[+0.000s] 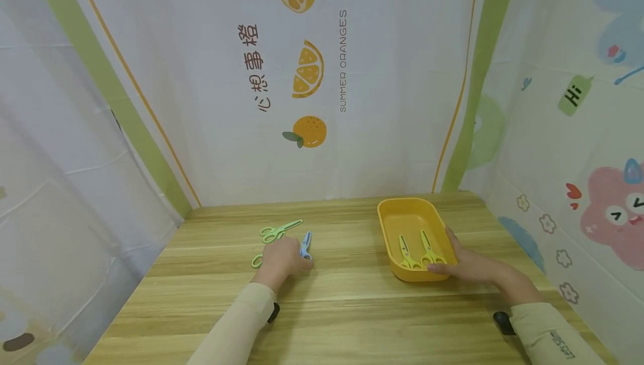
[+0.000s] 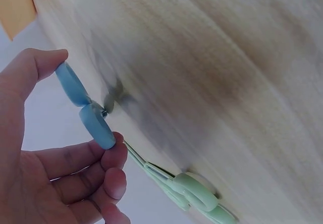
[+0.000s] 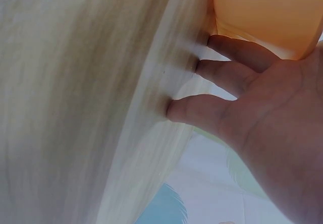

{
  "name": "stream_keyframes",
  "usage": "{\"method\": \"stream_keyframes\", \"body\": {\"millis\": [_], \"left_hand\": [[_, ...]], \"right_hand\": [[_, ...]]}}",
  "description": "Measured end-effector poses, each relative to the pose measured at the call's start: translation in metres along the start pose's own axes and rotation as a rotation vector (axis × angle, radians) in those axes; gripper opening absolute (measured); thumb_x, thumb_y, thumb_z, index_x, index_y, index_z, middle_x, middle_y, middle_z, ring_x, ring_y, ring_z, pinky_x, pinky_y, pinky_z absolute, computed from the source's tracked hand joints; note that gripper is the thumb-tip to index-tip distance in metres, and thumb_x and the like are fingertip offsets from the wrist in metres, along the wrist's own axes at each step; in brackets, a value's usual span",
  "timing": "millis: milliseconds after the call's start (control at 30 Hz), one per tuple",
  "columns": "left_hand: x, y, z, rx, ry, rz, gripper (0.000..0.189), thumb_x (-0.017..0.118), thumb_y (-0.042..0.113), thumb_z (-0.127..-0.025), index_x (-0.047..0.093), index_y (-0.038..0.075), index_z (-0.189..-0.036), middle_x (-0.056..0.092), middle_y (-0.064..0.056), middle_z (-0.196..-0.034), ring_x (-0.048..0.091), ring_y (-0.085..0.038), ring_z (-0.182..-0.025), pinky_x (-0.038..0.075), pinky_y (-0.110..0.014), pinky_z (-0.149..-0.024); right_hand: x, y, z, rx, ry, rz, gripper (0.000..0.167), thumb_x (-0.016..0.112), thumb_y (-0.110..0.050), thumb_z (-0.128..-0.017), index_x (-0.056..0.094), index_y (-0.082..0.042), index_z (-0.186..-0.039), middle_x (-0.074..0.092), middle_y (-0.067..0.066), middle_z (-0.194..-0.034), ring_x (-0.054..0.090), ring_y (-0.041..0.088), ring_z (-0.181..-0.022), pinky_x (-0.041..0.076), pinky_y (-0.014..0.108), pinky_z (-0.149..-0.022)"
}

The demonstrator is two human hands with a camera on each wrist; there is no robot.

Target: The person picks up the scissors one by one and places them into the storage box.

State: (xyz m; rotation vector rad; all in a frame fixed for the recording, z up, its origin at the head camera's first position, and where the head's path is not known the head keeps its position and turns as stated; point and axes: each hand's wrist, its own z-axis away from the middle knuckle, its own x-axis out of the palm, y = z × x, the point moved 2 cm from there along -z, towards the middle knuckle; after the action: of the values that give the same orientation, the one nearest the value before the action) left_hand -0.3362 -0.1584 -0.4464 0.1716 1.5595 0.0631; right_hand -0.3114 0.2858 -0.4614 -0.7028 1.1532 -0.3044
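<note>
My left hand [image 1: 284, 256] pinches the handle loops of the blue scissors [image 1: 307, 242] between thumb and fingertips. In the left wrist view the two blue loops [image 2: 96, 125] stand on edge, and their blades are mostly hidden. Green scissors [image 1: 276, 232] lie just beyond that hand. A second green handle loop [image 1: 257, 261] shows left of it, the rest covered by the hand. At the right, my right hand [image 1: 473, 264] holds the yellow bin [image 1: 407, 205], thumb over its rim and fingers along the outside. Two yellow-green scissors [image 1: 427, 250] lie inside the bin.
The wood-grain table [image 1: 342, 320] runs back to a printed white curtain [image 1: 392, 102]. More curtain hangs at the left and right sides. Some table surface lies between the blue scissors and the bin.
</note>
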Motion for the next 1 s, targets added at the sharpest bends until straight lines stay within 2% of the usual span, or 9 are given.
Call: {"method": "stream_keyframes", "body": {"millis": [467, 667, 1000], "left_hand": [[-0.006, 0.002, -0.001, 0.005, 0.014, 0.048, 0.051, 0.083, 0.050, -0.081, 0.047, 0.021, -0.058, 0.047, 0.007, -0.058, 0.045, -0.013, -0.055, 0.036, -0.031, -0.050], [-0.008, 0.006, -0.003, 0.016, 0.046, 0.012, 0.049, 0.081, 0.049, -0.080, 0.047, 0.022, -0.058, 0.046, 0.007, -0.057, 0.045, -0.013, -0.054, 0.035, -0.031, -0.050], [-0.015, 0.014, -0.003, 0.013, 0.035, 0.002, 0.048, 0.081, 0.050, -0.081, 0.049, 0.021, -0.058, 0.047, 0.005, -0.058, 0.045, -0.014, -0.054, 0.035, -0.032, -0.050]], "right_hand": [[0.001, 0.001, -0.001, 0.012, 0.003, 0.009, 0.132, 0.069, -0.060, -0.097, -0.027, 0.005, -0.161, -0.003, 0.047, -0.167, 0.015, 0.065, -0.155, 0.027, 0.078, -0.119], [0.000, 0.001, -0.001, 0.006, 0.002, -0.001, 0.133, 0.070, -0.059, -0.097, -0.027, 0.005, -0.161, -0.002, 0.048, -0.166, 0.016, 0.065, -0.155, 0.028, 0.077, -0.119], [0.000, 0.002, -0.002, 0.006, 0.006, 0.008, 0.133, 0.070, -0.059, -0.096, -0.026, 0.005, -0.161, 0.000, 0.048, -0.166, 0.019, 0.066, -0.154, 0.030, 0.077, -0.118]]}}
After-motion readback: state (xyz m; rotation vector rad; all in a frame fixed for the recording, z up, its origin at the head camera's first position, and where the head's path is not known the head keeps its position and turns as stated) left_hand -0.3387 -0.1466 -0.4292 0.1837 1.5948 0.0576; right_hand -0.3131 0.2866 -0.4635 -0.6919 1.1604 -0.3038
